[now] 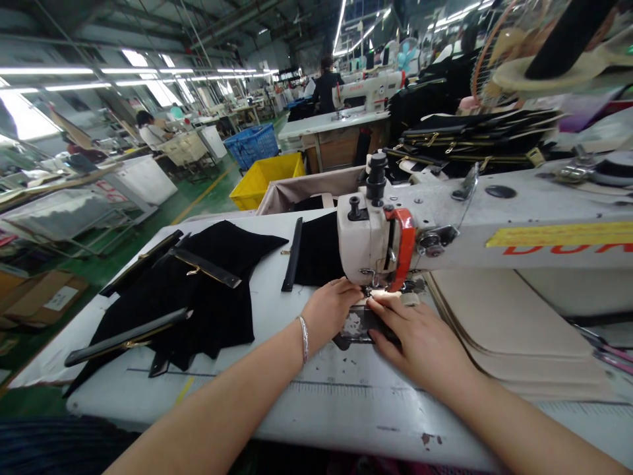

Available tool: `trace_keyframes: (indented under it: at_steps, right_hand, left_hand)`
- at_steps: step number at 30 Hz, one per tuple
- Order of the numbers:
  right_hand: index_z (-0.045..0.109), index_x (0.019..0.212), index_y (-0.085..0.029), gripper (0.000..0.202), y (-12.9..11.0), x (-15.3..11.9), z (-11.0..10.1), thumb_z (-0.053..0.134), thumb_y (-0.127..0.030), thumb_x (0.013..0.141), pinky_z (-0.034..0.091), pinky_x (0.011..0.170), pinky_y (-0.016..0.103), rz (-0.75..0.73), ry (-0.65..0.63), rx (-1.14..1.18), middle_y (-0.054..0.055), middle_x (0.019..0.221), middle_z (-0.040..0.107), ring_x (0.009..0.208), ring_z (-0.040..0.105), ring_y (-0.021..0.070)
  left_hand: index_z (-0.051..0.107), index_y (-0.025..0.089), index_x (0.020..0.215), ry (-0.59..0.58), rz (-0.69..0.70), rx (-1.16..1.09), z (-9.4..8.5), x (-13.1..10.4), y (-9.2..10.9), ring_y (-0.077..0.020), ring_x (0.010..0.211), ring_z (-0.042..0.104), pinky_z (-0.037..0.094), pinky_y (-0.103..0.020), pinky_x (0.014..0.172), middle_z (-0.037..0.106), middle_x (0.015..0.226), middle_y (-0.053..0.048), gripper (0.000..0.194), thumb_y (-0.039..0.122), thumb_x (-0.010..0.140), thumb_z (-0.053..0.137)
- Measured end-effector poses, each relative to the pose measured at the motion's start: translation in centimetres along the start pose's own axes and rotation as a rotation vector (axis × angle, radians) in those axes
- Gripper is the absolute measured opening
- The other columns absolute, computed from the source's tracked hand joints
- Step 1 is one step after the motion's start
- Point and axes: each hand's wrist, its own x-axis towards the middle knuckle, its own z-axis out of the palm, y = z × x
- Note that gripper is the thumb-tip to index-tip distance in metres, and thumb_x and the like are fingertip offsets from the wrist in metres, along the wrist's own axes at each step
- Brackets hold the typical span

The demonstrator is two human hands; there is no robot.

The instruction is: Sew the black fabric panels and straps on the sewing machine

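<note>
Under the lit needle area of the white sewing machine (363, 241), a small light strip (357, 301) lies between my hands. My left hand (332, 309), fingers together, presses on it from the left, beside black fabric (319, 251) with a dark zipper strip (293, 256) that lies behind it. On the right, my right hand (413, 330) rests with thumb and fingers apart, its index fingertip at the strip's edge near the presser foot. What lies directly under the fingertips is too small to make out.
Black pieces with zippers (208, 290) are spread on the table's left. Beige panels (514, 330) are stacked at right, near pink-handled scissors (613, 356). Behind the table stand a yellow crate (267, 179), a blue basket (253, 146) and a heap of black zippered pieces (475, 142).
</note>
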Motion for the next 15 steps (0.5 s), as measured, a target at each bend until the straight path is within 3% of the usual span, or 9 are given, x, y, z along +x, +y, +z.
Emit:
trace_keyframes:
  at_steps: [15]
  right_hand:
    - [0.053,0.127,-0.015,0.042,-0.35,0.06,0.17,0.051,-0.030,0.087,0.044,0.094,0.047,0.038,0.015,0.048,0.013,0.118,0.060,0.109,0.055,0.0277]
  left_hand:
    - [0.065,0.016,0.097,0.060,-0.070,-0.043,0.20,0.18,0.00,-0.0178,0.101,0.061,0.050,-0.032,0.094,0.064,0.105,-0.007,0.021,0.004,0.087,0.051]
